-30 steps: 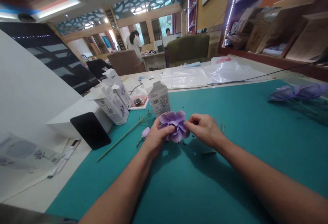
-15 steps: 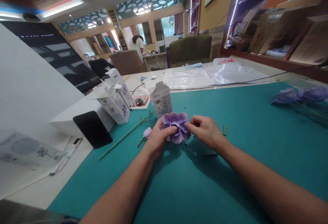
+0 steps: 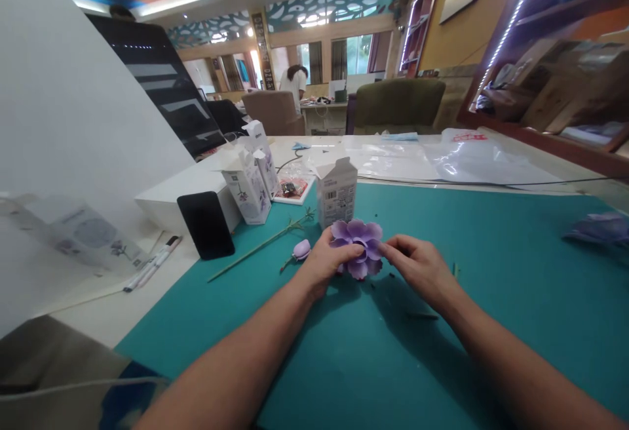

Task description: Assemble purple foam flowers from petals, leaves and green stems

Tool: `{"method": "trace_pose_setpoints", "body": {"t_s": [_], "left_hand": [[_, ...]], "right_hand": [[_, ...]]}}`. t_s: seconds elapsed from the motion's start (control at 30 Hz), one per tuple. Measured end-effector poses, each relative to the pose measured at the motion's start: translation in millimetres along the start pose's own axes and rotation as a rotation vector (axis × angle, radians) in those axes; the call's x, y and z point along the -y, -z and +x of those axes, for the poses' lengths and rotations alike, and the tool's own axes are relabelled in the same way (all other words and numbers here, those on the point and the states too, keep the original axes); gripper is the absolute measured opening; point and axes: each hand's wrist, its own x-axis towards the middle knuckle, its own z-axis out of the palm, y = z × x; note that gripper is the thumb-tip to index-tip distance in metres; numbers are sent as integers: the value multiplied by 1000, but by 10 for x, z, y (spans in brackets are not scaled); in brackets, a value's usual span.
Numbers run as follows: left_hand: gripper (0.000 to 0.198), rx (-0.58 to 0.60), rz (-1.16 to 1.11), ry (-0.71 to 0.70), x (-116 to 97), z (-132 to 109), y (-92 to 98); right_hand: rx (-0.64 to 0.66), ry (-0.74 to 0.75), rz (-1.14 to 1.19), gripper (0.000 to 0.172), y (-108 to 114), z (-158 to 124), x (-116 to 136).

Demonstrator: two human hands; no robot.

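Observation:
A purple artificial flower head is held just above the teal mat in the middle of the view. My left hand grips its left side, thumb across the petals. Fingers of my right hand pinch the petals on the flower's right edge. To the left of my left hand lie a small purple bud and a long green stem on the mat.
A small white carton stands just behind the flower. Further left are open printed boxes, a black phone leaning on a white box, and pens. More purple flowers lie at the right. A person stands far back.
The view has swung left and slightly down. Both hands keep the same hold on the flower, which stays in place behind the carton.

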Motion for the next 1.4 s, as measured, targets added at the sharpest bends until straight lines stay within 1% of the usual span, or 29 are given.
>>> {"method": "trace_pose_setpoints", "body": {"t_s": [0.4, 0.57, 0.63, 0.7, 0.8, 0.87, 0.93, 1.07, 1.2, 1.4], "left_hand": [[53, -3, -35, -8, -33, -40, -54], [55, -1, -23, 5, -42, -40, -56], [55, 23, -4, -1, -43, -34, -52], [52, 63, 7, -23, -48, -39, -54], [53, 101, 11, -54, -61, -70, -78], [55, 97, 39, -46, -66, -99, -102], [55, 99, 88, -33, -62, -121, -124], [58, 97, 170, -36, -38, -121, -137], [58, 104, 183, -34, -25, -99, -122], [59, 85, 191, -31, -49, -106, -114]], "right_hand": [[-12, 68, -43, 36, -24, -35, 35], [-10, 116, -97, 38, 9, -48, 62], [-64, 150, -131, 38, 38, -49, 69], [-157, 213, -150, 36, 63, -44, 70], [-279, 363, -176, 30, 68, -24, 55], [-315, 444, -206, 28, 48, -9, 36], [-316, 481, -225, 26, 22, -1, 16], [-283, 484, -233, 20, -9, -11, -2], [-277, 488, -228, 18, -18, -32, 5], [-257, 507, -220, 19, -39, -45, 12]]}}
